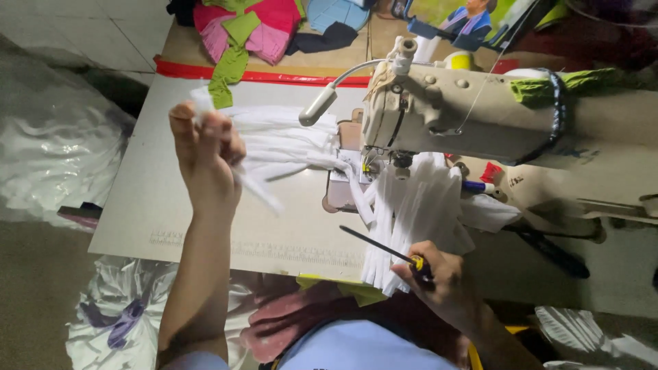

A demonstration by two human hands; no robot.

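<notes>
Left hand (205, 154) is up, fingers pinching a thin white fabric strip (257, 185). Right hand (439, 277), fingers closed, grips a slim black-shafted, yellow-collared tool (384, 250) beside pale fabric strips (418, 212).

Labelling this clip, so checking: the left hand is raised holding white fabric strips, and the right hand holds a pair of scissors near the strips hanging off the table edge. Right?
Not quite. In the head view the right hand holds a thin dark-shafted tool with a yellow and black handle, like a screwdriver, not scissors. The rest stands: the left hand is raised holding white fabric strips, and more strips hang off the table edge.
</notes>
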